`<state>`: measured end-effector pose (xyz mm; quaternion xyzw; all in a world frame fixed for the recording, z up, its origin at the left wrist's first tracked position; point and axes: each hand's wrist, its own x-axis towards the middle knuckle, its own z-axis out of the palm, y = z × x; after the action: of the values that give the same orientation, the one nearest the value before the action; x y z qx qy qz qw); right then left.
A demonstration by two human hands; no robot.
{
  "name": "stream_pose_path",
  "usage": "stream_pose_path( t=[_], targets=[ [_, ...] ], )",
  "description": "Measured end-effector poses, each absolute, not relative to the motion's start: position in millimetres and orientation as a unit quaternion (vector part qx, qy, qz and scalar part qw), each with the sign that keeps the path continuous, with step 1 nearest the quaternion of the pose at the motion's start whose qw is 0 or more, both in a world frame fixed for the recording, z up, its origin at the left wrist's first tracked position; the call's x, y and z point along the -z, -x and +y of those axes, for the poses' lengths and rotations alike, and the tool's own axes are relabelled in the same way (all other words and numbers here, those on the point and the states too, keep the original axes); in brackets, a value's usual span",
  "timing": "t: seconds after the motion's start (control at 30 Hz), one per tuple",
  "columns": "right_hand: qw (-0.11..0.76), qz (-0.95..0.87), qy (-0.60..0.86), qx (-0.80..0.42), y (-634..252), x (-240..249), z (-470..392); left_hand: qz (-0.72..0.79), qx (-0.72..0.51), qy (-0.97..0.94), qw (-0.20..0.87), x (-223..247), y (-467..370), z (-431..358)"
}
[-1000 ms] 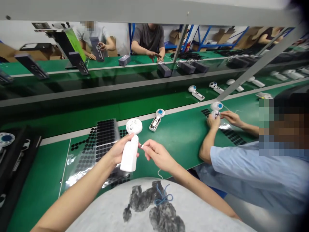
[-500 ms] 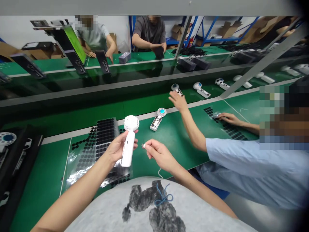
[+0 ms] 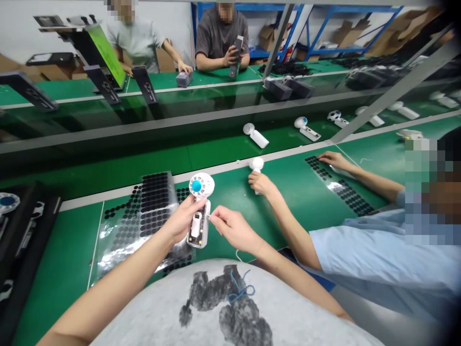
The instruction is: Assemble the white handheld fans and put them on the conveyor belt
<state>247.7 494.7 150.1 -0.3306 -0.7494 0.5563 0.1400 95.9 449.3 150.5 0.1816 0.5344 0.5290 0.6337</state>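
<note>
My left hand (image 3: 182, 217) is wrapped around a white handheld fan (image 3: 201, 184) held upright, its round head with a blue centre on top. The handle's front is uncovered, with dark inner parts and a white piece showing. At the handle's right side, my right hand (image 3: 236, 229) pinches a small white cable plug, mostly hidden by the fingertips. Its tip meets or nearly meets the handle; I cannot tell whether it is inserted. A thin white cable (image 3: 238, 255) shows below my right wrist.
Sheets of black round stickers (image 3: 155, 204) lie beneath my left forearm. A co-worker's hand (image 3: 262, 183) holds another white fan (image 3: 256, 164) to the right. More fans (image 3: 308, 129) lie on the green conveyor (image 3: 212, 151). A black tray (image 3: 30, 240) stands at left.
The fan in my left hand has turned from its plain back to its blue-centred face. My right hand brought the plug to the handle. The co-worker's hand came down to a fan on the table.
</note>
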Motion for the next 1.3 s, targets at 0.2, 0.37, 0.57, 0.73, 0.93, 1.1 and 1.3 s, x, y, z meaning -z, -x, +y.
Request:
stream_pose_path(
  t=[0.2,0.37,0.57,0.73,0.93,1.1,1.3],
  targets=[
    [0.114,-0.74,0.335,-0.572,-250.2,-140.6,499.6,0.564,-0.497,-0.21,0.625,-148.4,-94.7,452.4],
    [0.126,-0.685,0.314,-0.646,-252.8,-136.0,500.5,0.525,-0.488,-0.164,0.678,-150.0,-94.0,456.1],
    [0.124,-0.753,0.345,-0.547,-254.5,-141.4,496.6,0.549,-0.497,-0.172,0.65,-146.8,-99.7,454.7],
    [0.081,-0.736,0.32,-0.592,-253.9,-133.0,500.2,0.577,-0.47,-0.22,0.63,-145.2,-103.2,453.4],
    [0.078,-0.723,0.303,-0.616,-257.3,-125.6,503.4,0.563,-0.446,-0.185,0.671,-141.4,-103.9,451.5],
    [0.063,-0.717,0.302,-0.626,-258.4,-119.2,504.7,0.583,-0.436,-0.179,0.663,-137.8,-108.0,453.2],
    [0.04,-0.709,0.304,-0.635,-262.2,-109.6,505.8,0.593,-0.405,-0.188,0.67,-128.6,-112.7,452.6]
  ],
)
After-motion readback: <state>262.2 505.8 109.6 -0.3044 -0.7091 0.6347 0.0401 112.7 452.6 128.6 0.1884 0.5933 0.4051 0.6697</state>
